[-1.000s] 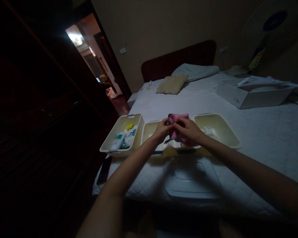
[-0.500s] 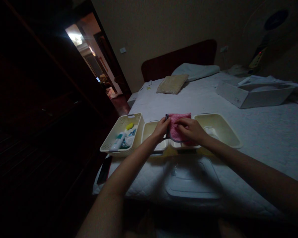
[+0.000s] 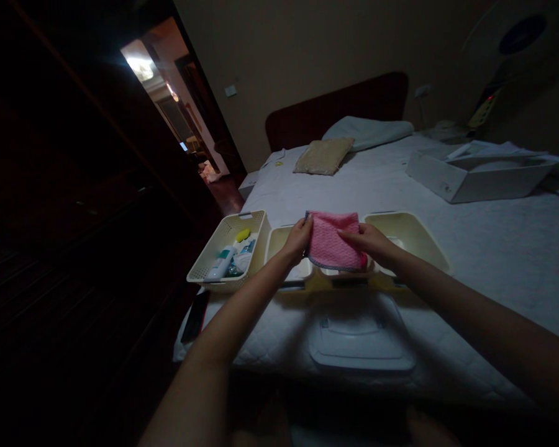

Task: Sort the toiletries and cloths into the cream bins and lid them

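A pink cloth (image 3: 331, 243) with a dark patterned edging is stretched between my hands, above the middle bins. My left hand (image 3: 299, 241) pinches its left edge. At the cloth's right side my right hand (image 3: 371, 243) grips it, thumb on the front face. Behind and below the cloth are a small cream bin (image 3: 276, 239) and another bin that it largely covers. A larger cream bin (image 3: 428, 245) stands to the right, with something pale inside it. On the left a perforated basket (image 3: 205, 264) holds a white bottle (image 3: 222, 262), a yellow item (image 3: 243, 235) and other packets.
A translucent lid (image 3: 361, 347) lies on the bed (image 3: 270, 329) in front of the bins. A dark flat object (image 3: 195, 318) rests at the bed's left corner. Farther back are a beige cushion (image 3: 323, 156) and a white box (image 3: 475, 185) with papers. A fan (image 3: 522, 34) stands at right.
The pink cloth has gone from bunched and folded to spread wider and flatter. My right hand has shifted right to the cloth's side, and my left hand has moved slightly left.
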Demonstrator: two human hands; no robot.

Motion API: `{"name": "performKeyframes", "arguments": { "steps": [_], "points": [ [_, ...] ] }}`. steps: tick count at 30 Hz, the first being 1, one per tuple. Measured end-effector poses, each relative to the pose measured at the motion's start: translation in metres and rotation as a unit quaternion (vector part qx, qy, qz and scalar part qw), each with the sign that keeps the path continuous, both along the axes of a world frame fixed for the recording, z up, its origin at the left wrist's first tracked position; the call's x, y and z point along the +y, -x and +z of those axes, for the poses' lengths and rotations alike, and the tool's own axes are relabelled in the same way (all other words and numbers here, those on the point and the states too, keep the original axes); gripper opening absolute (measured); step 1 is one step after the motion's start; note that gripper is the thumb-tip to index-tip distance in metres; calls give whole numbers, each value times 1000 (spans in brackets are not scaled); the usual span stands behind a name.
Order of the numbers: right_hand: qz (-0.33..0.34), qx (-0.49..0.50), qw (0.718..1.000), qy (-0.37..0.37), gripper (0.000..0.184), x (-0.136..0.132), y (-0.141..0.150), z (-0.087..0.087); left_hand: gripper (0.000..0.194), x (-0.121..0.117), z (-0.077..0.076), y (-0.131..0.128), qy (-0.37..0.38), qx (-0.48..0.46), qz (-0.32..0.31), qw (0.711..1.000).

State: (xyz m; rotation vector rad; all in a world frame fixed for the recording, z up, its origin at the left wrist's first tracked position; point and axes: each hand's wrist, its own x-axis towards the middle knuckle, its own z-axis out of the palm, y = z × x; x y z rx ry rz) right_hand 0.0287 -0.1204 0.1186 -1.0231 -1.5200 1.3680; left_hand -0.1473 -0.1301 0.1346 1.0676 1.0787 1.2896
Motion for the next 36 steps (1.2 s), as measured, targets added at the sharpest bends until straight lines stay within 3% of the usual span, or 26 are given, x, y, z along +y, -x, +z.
{"name": "performKeyframes", "arguments": {
  "steps": [6, 16, 23, 30, 36],
  "points": [
    [-54, 25, 998, -18, 43, 1, 0, 4, 36, -6, 4, 8, 43, 41, -109, 992],
    [-16, 21, 1000, -17, 43, 4, -3, -5, 27, 0, -2, 14, 41, 25, -70, 996],
    [-5, 64, 998, 14, 37, 4, -4, -2, 30, 5, -3, 16, 23, 22, -108, 994],
    [-4, 94, 994, 60, 19, 8, -8, -4, 22, 3, 5, 11, 60, 23, -95, 993],
    [-3, 70, 993, 96, 15, 6, -8, -6, 21, 1, 9, 12, 73, 46, -74, 994]
  ]
}}
